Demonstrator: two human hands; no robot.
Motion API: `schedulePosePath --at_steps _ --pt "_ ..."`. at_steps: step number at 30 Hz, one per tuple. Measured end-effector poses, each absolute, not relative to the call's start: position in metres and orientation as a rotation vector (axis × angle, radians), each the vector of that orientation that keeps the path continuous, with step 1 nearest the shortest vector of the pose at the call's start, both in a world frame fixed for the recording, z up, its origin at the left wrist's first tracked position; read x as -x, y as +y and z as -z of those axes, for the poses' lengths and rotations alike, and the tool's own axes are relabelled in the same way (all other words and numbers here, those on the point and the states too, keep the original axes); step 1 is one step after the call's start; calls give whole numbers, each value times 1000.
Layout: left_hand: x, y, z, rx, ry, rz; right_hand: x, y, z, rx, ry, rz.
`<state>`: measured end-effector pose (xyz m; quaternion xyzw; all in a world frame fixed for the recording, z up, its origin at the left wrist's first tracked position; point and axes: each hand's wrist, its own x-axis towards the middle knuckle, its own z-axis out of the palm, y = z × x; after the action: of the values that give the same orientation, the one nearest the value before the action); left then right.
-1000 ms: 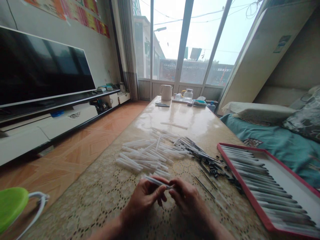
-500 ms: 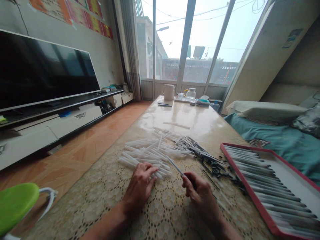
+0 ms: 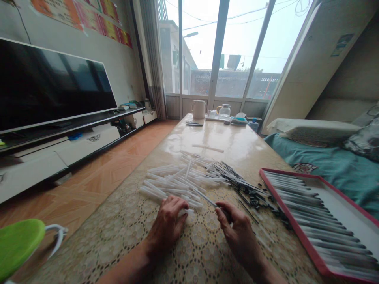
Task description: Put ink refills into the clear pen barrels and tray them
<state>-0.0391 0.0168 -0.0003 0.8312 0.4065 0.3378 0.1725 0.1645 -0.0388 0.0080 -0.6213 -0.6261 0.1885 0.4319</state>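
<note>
My left hand (image 3: 170,217) is closed, thumb and forefinger pinching a short white plastic tube (image 3: 187,212) just above the table. Beyond it lies a loose pile of similar white tubes (image 3: 166,182), which look like pen barrels. In my right hand (image 3: 232,221) a slim grey rod (image 3: 207,198) points up and left toward the pile; its dark rear part is mostly hidden in the palm. Thin black pen refills (image 3: 227,173) lie fanned out past my right hand. Small black caps (image 3: 254,199) are scattered between them and the box.
A red-rimmed box (image 3: 299,236) holding rows of pens (image 3: 319,221) stands at the right. One tube (image 3: 207,148) lies apart farther up the patterned table (image 3: 124,228). A jug (image 3: 198,109) and a glass pot (image 3: 225,110) stand at the far end. A green stool (image 3: 22,246) is at lower left.
My left hand has drawn slightly back from the pile and now has a white tube in its pinch. The rod in my right hand has tilted slightly lower; the hand has barely moved.
</note>
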Motion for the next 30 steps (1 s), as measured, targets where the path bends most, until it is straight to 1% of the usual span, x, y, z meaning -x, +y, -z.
schedulePosePath --at_steps 2,5,8,12,17,25,30 --pt "39 17 -2 -2229 1133 -1044 -165 -39 -10 1546 -1554 -434" --pt "39 18 -11 -1801 1099 -1161 -166 -41 -13 1526 -1531 -411" --pt "41 20 -20 -1383 1029 -1177 -166 -44 -17 1482 -1548 -367" --pt "42 22 -24 -1165 925 -1183 -165 -47 -20 1412 -1651 -315" --pt "39 18 -19 -1067 918 -1118 -161 -49 -22 1432 -1717 -284" --pt "38 16 -18 -1226 921 -1078 -163 -47 -17 1401 -1834 -261" --pt "38 12 -14 -1319 929 -1076 -163 -46 -9 1441 -2128 -61"
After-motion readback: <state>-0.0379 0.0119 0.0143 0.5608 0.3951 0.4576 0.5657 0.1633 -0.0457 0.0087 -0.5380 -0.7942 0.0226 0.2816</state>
